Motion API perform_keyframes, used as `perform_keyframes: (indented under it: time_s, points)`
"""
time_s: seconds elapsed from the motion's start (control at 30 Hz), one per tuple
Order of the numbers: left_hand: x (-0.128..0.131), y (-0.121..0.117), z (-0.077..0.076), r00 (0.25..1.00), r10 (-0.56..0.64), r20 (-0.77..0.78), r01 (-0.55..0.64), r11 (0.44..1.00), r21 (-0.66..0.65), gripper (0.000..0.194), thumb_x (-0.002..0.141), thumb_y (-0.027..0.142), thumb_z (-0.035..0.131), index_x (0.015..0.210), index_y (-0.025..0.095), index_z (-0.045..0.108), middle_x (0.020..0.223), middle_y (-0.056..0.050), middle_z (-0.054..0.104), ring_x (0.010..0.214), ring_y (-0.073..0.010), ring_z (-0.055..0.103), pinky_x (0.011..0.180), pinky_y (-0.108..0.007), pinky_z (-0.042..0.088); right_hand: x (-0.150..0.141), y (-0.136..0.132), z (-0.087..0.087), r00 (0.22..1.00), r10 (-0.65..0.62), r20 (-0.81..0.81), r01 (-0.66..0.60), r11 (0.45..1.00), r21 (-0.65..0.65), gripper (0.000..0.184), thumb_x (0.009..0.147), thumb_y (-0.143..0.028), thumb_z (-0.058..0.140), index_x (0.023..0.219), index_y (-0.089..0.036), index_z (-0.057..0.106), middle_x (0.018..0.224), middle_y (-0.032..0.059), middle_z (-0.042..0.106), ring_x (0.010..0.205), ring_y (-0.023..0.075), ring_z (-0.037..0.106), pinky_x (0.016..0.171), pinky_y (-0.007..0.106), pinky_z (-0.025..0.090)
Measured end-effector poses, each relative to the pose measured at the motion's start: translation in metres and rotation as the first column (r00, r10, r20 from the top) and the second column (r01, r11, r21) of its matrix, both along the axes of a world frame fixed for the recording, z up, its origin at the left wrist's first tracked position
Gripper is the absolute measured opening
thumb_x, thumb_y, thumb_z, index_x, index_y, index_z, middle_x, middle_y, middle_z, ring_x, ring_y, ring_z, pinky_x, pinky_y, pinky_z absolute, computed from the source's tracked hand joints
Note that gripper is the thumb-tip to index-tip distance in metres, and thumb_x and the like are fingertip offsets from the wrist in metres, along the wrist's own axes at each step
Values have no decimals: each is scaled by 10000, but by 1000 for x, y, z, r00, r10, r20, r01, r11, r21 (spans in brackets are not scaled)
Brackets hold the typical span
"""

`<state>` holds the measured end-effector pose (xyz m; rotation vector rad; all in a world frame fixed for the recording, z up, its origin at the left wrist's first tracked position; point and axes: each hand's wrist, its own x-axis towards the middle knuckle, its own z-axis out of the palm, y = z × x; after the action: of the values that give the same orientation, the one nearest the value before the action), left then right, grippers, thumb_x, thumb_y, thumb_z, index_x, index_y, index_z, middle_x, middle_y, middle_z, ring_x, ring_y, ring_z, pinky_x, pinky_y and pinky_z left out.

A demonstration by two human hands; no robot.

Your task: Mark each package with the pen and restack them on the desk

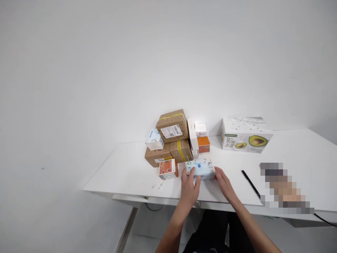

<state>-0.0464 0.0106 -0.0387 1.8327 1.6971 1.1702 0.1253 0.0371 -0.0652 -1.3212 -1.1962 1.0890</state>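
A light blue tissue box (205,169) with a floral print lies on the white table (126,175), held between my two hands. My left hand (189,186) grips its left end, with the fingers spread over the top and near side. At the right end, the fingers of my right hand (223,181) curl against the box, their tips partly hidden. Just left of my left hand stands a small orange-and-white box (167,168) with a printed picture. Behind it are stacked brown cardboard boxes (172,126), with yellow tape and labels.
Against the stack lean a slim white box (193,133) and another pale blue box (155,140). An orange box (203,144) has a small white box (200,129) behind it. Further right are an avocado-printed carton (244,137), a black pen (250,182) and a pixelated patch.
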Motion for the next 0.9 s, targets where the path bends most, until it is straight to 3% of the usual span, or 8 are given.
perform_keyframes:
  time_s: [0.1,0.2,0.3,0.43,0.6,0.67,0.77,0.9]
  points:
    - [13,-11,-5,939,-88,333,111,993,-51,513,917,444,470,1380,234,401,1394,-139,431,1290,-246,436,1042,-428,396,23,-22,0,989,-144,33,146,987,-66,403,835,-571,459,967,-214,591,974,68,665,903,242,609,823,389,491]
    - [29,-16,-4,851,-84,518,126,991,-45,536,917,459,480,1386,230,356,1387,-140,436,1273,-224,455,1041,-378,403,32,-33,1,969,-247,-9,247,969,-5,321,792,-504,569,946,-223,549,945,51,643,902,225,594,809,358,481]
    - [36,-16,-5,778,-77,623,100,995,-1,542,891,503,514,1333,210,399,1231,-122,535,1203,-218,513,1019,-359,420,36,-34,-4,953,-245,-178,263,961,88,298,748,-425,637,943,-220,544,1051,76,642,1024,242,590,875,366,462]
    - [32,-11,-18,679,21,734,75,992,-97,541,852,565,541,1238,192,471,990,-68,609,976,-189,620,891,-339,494,46,-35,-21,932,-245,-267,270,961,60,220,727,-338,634,902,-212,590,1167,95,647,1091,262,587,916,391,449]
    - [27,-7,-41,546,120,829,106,972,-210,562,830,604,542,1210,192,517,1090,-96,644,1006,-206,640,895,-355,506,50,-37,-40,888,-346,-305,350,936,-42,294,793,-405,541,968,-195,651,1073,78,687,1063,256,609,926,404,460]
    - [28,-6,-46,549,151,822,104,963,-247,594,807,629,555,1204,187,549,1200,-125,619,1080,-234,622,923,-368,498,48,-38,-40,878,-360,-314,362,931,-55,353,831,-465,487,986,-193,650,1063,78,685,1042,251,619,915,399,473]
    - [31,-6,-47,648,114,753,120,961,-248,622,811,657,524,1203,179,596,1295,-136,582,1216,-265,542,1027,-399,433,44,-40,-33,919,-356,-172,352,934,-52,447,857,-543,447,1072,-195,626,1150,92,651,1109,261,580,952,396,450]
    - [36,-12,-30,783,29,621,93,982,-162,573,873,609,461,1263,206,581,1388,-103,506,1334,-236,417,1131,-385,315,37,-43,-21,950,-312,-13,311,950,-39,531,854,-581,445,1203,-203,573,1276,93,598,1214,270,508,983,377,431]
